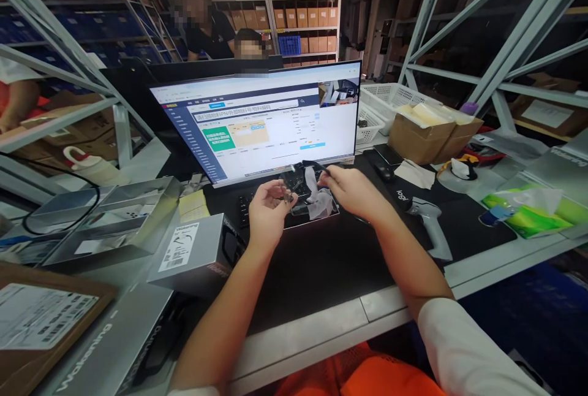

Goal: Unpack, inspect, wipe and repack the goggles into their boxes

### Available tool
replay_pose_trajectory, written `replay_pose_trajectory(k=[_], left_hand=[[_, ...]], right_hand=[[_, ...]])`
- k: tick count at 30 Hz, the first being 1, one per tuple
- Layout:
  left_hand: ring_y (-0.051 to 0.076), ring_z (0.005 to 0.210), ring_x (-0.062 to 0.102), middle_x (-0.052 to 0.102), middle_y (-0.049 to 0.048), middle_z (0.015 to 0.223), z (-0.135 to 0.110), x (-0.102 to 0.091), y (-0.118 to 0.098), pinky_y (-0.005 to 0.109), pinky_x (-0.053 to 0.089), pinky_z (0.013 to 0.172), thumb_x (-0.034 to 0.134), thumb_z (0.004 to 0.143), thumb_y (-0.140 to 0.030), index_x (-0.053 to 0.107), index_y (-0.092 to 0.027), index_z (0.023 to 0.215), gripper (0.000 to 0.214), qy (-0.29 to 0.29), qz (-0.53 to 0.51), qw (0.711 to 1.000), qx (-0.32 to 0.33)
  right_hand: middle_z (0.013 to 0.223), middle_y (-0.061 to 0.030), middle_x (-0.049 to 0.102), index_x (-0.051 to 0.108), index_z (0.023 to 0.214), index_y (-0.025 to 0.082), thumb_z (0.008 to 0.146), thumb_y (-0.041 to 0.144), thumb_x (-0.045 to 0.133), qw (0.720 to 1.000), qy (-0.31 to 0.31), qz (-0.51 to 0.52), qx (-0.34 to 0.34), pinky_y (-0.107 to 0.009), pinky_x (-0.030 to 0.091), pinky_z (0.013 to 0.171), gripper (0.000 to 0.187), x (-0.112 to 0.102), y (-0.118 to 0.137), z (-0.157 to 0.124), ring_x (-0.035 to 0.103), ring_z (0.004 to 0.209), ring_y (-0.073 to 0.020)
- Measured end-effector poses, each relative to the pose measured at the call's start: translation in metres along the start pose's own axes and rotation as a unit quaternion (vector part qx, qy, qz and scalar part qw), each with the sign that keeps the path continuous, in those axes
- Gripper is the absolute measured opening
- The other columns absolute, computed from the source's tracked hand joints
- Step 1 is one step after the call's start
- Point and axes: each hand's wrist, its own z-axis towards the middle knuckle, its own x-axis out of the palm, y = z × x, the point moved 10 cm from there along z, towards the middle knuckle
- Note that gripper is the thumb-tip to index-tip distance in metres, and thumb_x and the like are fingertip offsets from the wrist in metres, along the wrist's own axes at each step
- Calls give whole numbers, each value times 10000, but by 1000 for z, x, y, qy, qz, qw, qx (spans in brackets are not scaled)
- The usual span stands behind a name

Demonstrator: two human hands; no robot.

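Left hand (270,207) pinches a small brownish item (288,198), right hand (351,189) a thin black one (323,167). Leftward, a grey box (98,344) reads "Wakening"; rightward, a mat (482,221), "logi".

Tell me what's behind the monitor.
Beyond the monitor show a dark panel, a person in dark clothing, another person's head and shelved cardboard boxes. The screen covers whatever stands lower behind it.

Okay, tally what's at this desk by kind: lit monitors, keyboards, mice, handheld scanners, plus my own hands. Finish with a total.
Lit monitor: 1
Keyboard, partly hidden: 1
Mouse: 1
Handheld scanner: 1
Your hands, left hand and right hand: 2
Total: 6
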Motion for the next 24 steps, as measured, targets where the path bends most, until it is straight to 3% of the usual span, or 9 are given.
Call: replay_pose_trajectory(k=[3, 7, 12, 14, 16, 18, 20, 21, 24], left_hand=[[144, 837, 690, 674, -11, 846, -6, 9, 18, 238, 518, 739, 972, 531, -308, 681, -196, 965, 534, 3, -106, 988, -112], [167, 861, 723, 707, -9, 854, -13, 19, 38, 234, 510, 689, 979, 529, -318, 647, -226, 981, 568, 2, -237, 947, -216], [118, 794, 710, 703, -28, 828, -9, 9, 38, 202, 484, 678, 971, 519, -240, 647, -220, 1004, 584, -53, -282, 936, -203], [120, 818, 714, 695, -37, 837, -6, 6, 32, 202, 480, 687, 965, 545, -276, 636, -229, 1004, 566, -61, -288, 938, -185], [129, 854, 715, 689, -40, 854, -4, 3, 25, 207, 478, 698, 961, 564, -316, 622, -240, 998, 555, -60, -294, 939, -168], [140, 875, 709, 681, -39, 850, -2, 0, 18, 214, 473, 699, 964, 561, -342, 613, -245, 988, 562, -58, -298, 940, -154], [144, 871, 699, 670, -37, 833, 1, -3, 13, 220, 461, 689, 970, 541, -347, 608, -248, 979, 577, -56, -301, 941, -142], [144, 871, 694, 664, -37, 828, 2, -5, 11, 222, 454, 686, 970, 538, -350, 605, -250, 979, 580, -55, -301, 942, -135], [146, 903, 688, 661, -32, 858, 5, -9, 5, 229, 441, 699, 954, 567, -402, 596, -261, 997, 576, -42, -291, 949, -110]], right_hand=[[991, -66, 760, 708, 1040, 169, 1037, 387, 418, 996, 58, 52, -45, -308, 499, 818, 363, 21, 14, 2, 696, 921, -222], [1379, -120, 650, 638, 1324, 165, 960, 417, 587, 996, 54, 23, -66, -389, 442, 1089, 445, 15, 13, 4, 585, 1296, -284], [1424, -163, 602, 669, 1282, 161, 792, 407, 803, 972, 204, -108, -52, -526, 430, 1125, 565, 48, 6, -13, 474, 1406, -384], [1459, -168, 572, 682, 1267, 172, 817, 313, 786, 962, 197, -181, -48, -600, 400, 1129, 483, 59, -1, -17, 416, 1447, -409], [1468, -158, 569, 739, 1135, 173, 885, 206, 694, 952, 164, -250, -74, -652, 334, 1150, 257, 68, -2, -17, 382, 1470, -404], [1434, -143, 603, 759, 962, 164, 941, 152, 592, 947, 136, -268, -114, -622, 312, 1172, 168, 71, 2, -13, 413, 1455, -363], [1358, -142, 650, 740, 897, 155, 954, 140, 556, 957, 114, -238, -122, -529, 383, 1145, 193, 56, 3, -2, 509, 1369, -317], [1289, -142, 680, 730, 904, 149, 946, 131, 558, 967, 94, -214, -101, -484, 428, 1104, 178, 38, -1, 7, 570, 1290, -299], [983, -93, 711, 711, 885, 121, 940, 114, 566, 996, -39, -77, -9, -395, 486, 977, 156, -48, -20, 34, 660, 1011, -213]])
